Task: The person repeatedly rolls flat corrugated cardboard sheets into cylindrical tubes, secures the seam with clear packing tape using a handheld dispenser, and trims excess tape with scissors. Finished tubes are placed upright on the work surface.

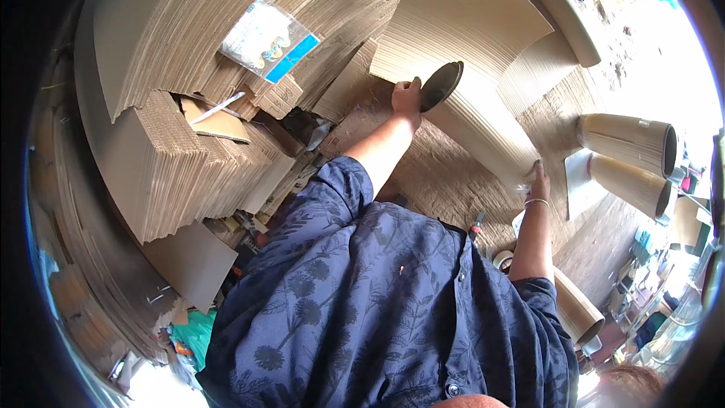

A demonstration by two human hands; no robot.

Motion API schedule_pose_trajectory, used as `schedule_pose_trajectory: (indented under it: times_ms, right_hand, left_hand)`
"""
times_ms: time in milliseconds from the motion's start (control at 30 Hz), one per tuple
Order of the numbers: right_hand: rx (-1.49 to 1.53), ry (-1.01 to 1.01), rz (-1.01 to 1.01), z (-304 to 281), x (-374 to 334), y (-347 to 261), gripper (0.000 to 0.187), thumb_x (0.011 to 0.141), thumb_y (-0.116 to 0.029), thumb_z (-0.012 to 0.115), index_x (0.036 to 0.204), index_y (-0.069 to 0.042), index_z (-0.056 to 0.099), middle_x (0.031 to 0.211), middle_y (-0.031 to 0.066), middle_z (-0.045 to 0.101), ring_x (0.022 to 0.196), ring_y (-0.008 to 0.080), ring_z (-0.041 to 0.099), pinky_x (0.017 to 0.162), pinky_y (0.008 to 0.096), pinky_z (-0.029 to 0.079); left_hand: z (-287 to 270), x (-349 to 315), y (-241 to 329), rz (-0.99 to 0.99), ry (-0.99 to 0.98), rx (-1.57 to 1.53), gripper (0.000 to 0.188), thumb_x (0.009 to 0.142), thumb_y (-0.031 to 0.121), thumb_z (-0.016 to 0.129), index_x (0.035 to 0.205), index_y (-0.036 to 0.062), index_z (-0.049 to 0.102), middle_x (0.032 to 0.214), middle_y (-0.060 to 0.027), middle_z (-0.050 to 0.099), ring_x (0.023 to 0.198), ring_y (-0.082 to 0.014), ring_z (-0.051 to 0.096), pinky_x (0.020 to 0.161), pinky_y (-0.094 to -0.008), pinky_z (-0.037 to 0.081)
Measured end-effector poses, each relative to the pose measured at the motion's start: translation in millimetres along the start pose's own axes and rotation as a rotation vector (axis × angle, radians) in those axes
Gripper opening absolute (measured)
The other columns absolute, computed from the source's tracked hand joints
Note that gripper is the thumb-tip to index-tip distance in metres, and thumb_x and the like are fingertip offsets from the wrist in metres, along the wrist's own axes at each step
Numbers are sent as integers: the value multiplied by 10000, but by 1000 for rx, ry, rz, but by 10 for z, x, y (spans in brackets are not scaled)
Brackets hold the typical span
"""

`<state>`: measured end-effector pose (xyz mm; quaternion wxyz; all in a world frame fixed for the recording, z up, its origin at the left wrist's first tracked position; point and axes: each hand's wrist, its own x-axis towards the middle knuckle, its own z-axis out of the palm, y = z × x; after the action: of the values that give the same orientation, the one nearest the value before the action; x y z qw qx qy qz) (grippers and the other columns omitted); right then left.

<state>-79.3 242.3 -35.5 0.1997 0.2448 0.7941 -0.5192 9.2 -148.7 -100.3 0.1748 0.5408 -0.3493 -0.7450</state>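
Left hand (407, 98), curled with grip unclear at the dark oval end (442, 87), and right hand (538, 183), fingers extended at the other, flank a tan corrugated-cardboard roll (483, 132) on the brown surface (434, 170), seemingly part-rolled with flat tan sheet (461, 15) left, two tan cylindrical tubes (623, 137) rightward seemingly finished.

A tan corrugated cardboard tube (487, 137) lies aslant on the tabletop (434, 170), its dark, oval open end toward the left edge, its other end nearer the near edge. Beyond it, a broad tan corrugated sheet (462, 15) spreads toward the far edge, ribs showing, its outer edge gently curved.
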Motion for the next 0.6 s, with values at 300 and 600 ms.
schedule_pose_trajectory:
  times_ms: [300, 600]
  right_hand:
    - [-571, 412, -89, 448, 60, -308, 674, 875, -560, 550, 1160, 44, 642, 1150, 248, 657, 1065, 360, 629, 934, 431, 460]
    - [-757, 323, 7, 430, 379, -562, 678, 877, -565, 507, 1078, 56, 686, 1130, 273, 661, 1101, 386, 615, 951, 443, 443]
  left_hand:
    - [-198, -376, -137, -251, 65, -268, 179, 952, 159, 507, 1096, 64, 554, 890, -55, 609, 664, -169, 580, 621, -319, 508]
    - [129, -353, -637, -397, -152, -51, 343, 924, 74, 582, 1258, 119, 518, 997, -51, 625, 816, -149, 615, 683, -301, 536]
